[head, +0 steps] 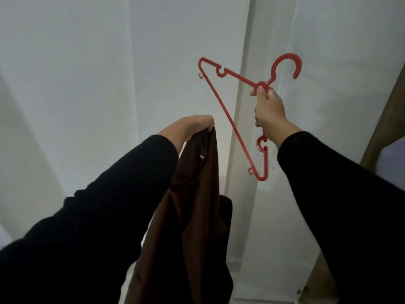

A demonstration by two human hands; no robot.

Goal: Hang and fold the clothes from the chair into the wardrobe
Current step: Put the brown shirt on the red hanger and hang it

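Below left hand point(192, 126), brown garment point(195, 216) (limp, creased)

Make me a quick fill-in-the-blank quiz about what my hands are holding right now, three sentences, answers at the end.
1. The right hand holds a plastic clothes hanger whose colour is ____.
2. The left hand holds a dark ____ garment by its top edge.
3. The right hand's grip sits just below the hanger's ____.

Missing words: red; brown; hook
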